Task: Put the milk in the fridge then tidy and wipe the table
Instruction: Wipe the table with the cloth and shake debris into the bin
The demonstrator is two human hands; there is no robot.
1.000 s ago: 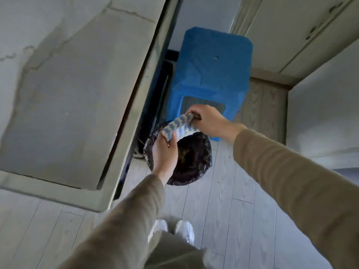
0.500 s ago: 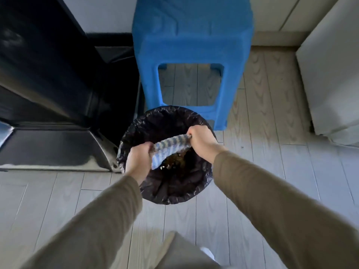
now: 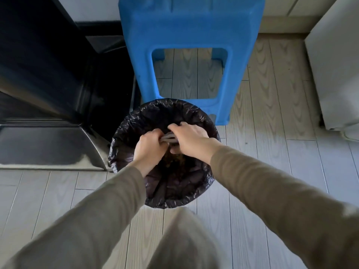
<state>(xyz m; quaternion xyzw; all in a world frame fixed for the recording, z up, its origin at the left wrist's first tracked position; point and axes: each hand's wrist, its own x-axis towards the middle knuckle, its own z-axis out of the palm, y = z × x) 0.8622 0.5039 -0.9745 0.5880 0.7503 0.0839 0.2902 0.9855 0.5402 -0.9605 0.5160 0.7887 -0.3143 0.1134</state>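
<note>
**Both hands bunching a cloth over a lined bin**

Nearest the viewer, a left sleeve (image 3: 87, 220) and a right sleeve (image 3: 272, 191), both olive-brown, reach forward over a pale plank floor (image 3: 272, 117). The left hand (image 3: 149, 144) and right hand (image 3: 189, 138) meet above the mouth of a round bin (image 3: 124, 127) lined with a crinkled black bag. Each hand has its fingers curled tightly round the cloth (image 3: 168, 137). The cloth is squeezed into a narrow grey bundle, and only a short strip of it shows between the two fists. It sits over the far half of the bin opening, clear of the liner. Yellowish-brown scraps (image 3: 175, 161) lie in the bag just below the wrists. Directly behind the bin stands a blue plastic stool (image 3: 190, 26), its front legs close to the rim. A dark, glossy cabinet (image 3: 48, 74) stands to the left, and a white unit (image 3: 334, 65) to the right.
</note>
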